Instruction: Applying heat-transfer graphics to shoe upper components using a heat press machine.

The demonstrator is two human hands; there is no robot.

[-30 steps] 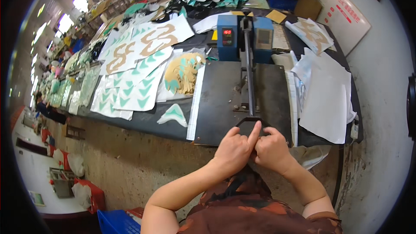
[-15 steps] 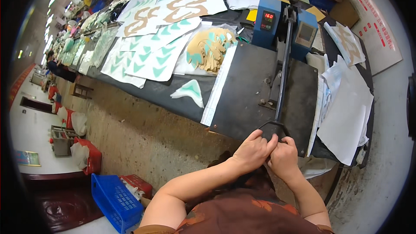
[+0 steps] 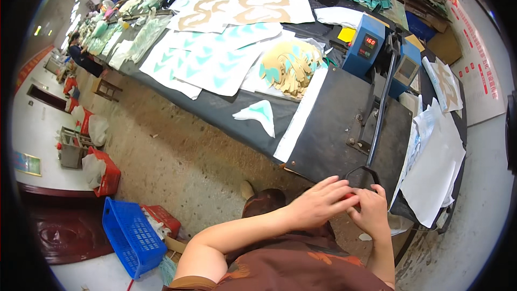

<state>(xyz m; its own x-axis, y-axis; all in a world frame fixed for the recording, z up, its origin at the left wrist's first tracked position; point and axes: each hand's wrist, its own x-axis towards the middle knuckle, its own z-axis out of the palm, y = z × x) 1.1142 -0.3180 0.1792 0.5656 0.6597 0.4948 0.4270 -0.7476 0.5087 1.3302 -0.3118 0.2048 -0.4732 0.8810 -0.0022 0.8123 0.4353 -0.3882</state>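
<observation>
The flat heat press (image 3: 323, 129) has a dark square plate and a long black lever (image 3: 381, 105) that ends in a bracket with a handle (image 3: 350, 195), of which a bit of red shows between my hands. My left hand (image 3: 323, 203) lies over the left part of this handle, its fingers stretched out and open. Closed round the handle's right end is my right hand (image 3: 372, 208), with its fingers partly hidden. A white board edge (image 3: 301, 121) sticks out along the press's left side.
Left of the press lie a pile of tan and green cut pieces (image 3: 291, 70), a small white-green stack (image 3: 258, 116) and printed sheets (image 3: 210, 70). White papers (image 3: 433, 164) lie to its right. A blue crate (image 3: 134, 240) stands on the floor; a person (image 3: 83, 56) is far left.
My left hand has loosened from a closed grip, its fingers now straight. My right hand stays at the handle. The view has shifted, so the table sits farther right and lower.
</observation>
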